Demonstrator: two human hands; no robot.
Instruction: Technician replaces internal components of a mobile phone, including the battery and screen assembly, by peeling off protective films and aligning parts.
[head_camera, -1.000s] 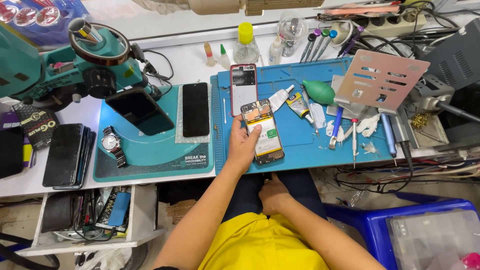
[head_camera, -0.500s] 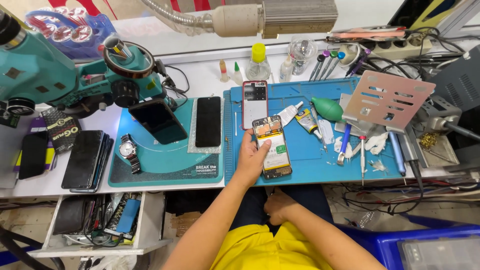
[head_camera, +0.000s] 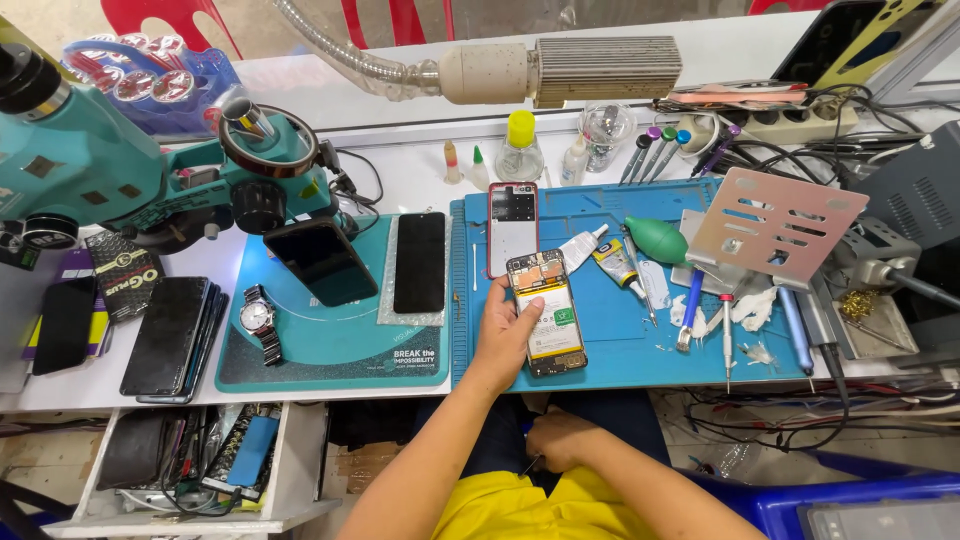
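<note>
The right hand has dropped further into the lap, fingers curled together; the left hand stays, fingers spread, on the opened phone.

My left hand rests on the opened phone, which lies on the mat near its near edge. Just behind it lies a phone back. Right of them are a glue tube, a blower and a metal plate. Left of the mat sits the microscope base with a screen and a watch on it. My right hand is down in my lap, perhaps holding a tool.
</note>
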